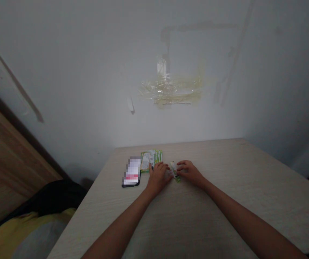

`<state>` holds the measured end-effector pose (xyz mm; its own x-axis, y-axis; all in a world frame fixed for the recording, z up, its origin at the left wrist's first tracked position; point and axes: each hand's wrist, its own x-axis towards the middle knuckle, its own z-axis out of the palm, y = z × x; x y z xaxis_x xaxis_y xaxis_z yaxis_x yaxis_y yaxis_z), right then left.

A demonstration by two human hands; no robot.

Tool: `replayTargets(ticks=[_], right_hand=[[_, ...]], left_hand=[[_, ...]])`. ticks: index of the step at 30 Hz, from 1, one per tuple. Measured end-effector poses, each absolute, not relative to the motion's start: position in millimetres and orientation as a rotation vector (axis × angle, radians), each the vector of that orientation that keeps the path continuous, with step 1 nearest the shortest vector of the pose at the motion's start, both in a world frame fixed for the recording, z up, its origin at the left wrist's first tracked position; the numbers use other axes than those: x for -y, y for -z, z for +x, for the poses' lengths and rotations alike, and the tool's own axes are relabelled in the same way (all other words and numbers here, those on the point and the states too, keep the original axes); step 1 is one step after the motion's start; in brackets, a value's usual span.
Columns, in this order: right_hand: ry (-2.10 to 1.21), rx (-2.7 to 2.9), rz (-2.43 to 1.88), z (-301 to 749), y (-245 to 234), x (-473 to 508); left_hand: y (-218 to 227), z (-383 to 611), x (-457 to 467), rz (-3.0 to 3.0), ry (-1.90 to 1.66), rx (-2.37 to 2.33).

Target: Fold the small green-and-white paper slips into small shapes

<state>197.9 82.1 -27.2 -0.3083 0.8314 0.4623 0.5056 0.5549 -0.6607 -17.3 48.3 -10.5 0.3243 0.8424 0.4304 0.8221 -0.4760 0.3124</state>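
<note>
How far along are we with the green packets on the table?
Looks done: a few flat green-and-white packets lie piled on the pale wooden table, beside a black phone. In hand: the left hand and right hand pinch one small green-and-white sachet between them, just right of the pile. Left: only that sachet shows outside the pile; whether it is opened I cannot tell.

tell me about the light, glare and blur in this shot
Head view: dim, flat light, corners darker; the only glare sits on the tape scraps; wide-lens stretch shows toward the frame edges; the phone screen is pixelated; the packet held by left hand and right hand is soft.
</note>
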Motion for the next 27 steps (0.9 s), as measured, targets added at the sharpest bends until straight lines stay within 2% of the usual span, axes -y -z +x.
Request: replayTargets(ticks=[9, 20, 27], right_hand=[[-0.562, 1.816, -1.132, 195.3, 32.8, -87.1], [-0.599, 1.861, -1.067, 193.8, 23.5, -78.9], [-0.582, 1.927, -1.032, 192.8, 25.0, -79.1]], left_hand=[[2.8, -6.1, -37.5, 2.408, -0.984, -1.602], [5.9, -2.4, -34.1, 2.34, -0.834, -1.6], [3.1, -0.6, -34.0, 2.242, -0.884, -1.607]])
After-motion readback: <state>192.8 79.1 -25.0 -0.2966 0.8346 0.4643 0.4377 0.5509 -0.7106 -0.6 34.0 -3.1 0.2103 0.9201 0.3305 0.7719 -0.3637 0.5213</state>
